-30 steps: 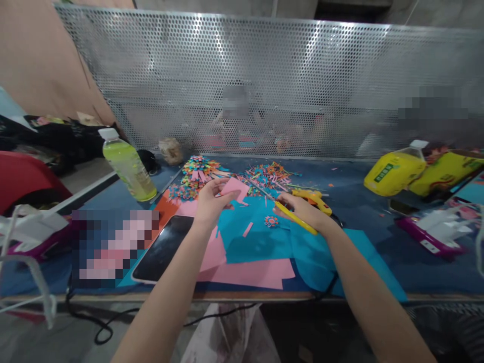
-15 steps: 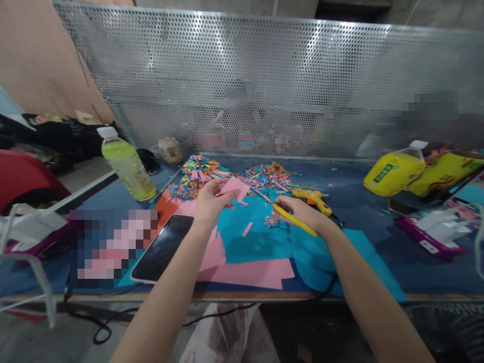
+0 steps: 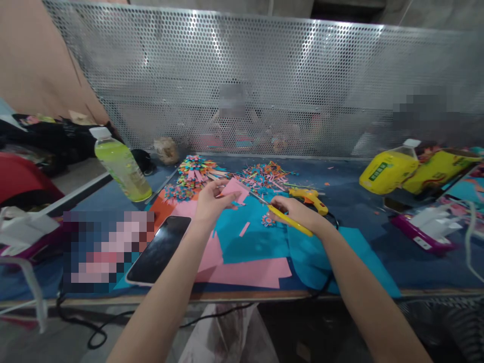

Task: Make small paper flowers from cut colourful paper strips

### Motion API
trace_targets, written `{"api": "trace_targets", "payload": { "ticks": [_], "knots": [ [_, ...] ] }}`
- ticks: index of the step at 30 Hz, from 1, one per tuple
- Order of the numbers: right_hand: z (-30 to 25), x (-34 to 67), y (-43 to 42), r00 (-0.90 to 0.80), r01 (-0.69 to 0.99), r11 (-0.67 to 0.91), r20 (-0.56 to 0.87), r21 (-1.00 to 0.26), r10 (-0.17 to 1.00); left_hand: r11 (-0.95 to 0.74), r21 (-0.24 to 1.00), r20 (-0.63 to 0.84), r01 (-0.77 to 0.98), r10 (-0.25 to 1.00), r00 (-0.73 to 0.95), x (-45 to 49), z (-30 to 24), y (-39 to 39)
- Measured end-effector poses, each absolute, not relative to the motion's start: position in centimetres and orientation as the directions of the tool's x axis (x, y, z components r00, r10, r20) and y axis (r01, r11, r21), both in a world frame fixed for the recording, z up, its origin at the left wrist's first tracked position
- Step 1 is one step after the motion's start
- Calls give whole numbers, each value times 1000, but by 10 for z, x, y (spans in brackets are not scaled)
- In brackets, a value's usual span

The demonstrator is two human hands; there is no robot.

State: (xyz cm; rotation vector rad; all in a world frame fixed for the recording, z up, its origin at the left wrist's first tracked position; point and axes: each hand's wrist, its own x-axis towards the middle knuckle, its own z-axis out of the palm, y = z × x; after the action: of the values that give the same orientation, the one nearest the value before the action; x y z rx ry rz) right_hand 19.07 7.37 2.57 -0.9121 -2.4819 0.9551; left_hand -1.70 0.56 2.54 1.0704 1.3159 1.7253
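Observation:
My left hand [image 3: 214,200] pinches a small pink sheet of paper [image 3: 235,190] above the blue sheets. In my right hand [image 3: 293,210] are yellow-handled scissors [image 3: 291,222], their blades pointing up and left at the pink sheet's right edge. Below them a blue sheet [image 3: 249,247] lies over larger pink sheets [image 3: 260,275]. On the blue sheet rest a narrow pink strip [image 3: 244,229] and a small curled paper flower [image 3: 268,220]. A yellow glue gun [image 3: 310,197] lies just beyond my right hand.
Fringed paper flowers [image 3: 194,174] and a heap of paper strips [image 3: 268,174] lie at the back. A smartphone [image 3: 161,252] lies by my left forearm. A green drink bottle [image 3: 123,166] stands left; a yellow-labelled bottle [image 3: 389,171] is right. Perforated metal panel [image 3: 264,75] closes the back.
The whole view has shifted slightly, so things sit a little further left. Both hands keep their hold on the paper and the scissors; the blades appear a bit closer together.

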Motion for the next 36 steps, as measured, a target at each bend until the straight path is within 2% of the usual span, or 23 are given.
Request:
{"api": "trace_targets", "payload": {
  "ticks": [13,21,36],
  "knots": [
    [23,191,76,-712,464,551,78,-693,698,-218,976,193,-16,893,-407,-20,22,6],
    [19,194,80,-690,512,597,118,-617,714,-233,971,193,-54,898,-395,-20,21,7],
    [19,193,78,-689,501,570,99,-651,718,-182,983,168,-15,936,-309,-20,17,8]
  ]
}}
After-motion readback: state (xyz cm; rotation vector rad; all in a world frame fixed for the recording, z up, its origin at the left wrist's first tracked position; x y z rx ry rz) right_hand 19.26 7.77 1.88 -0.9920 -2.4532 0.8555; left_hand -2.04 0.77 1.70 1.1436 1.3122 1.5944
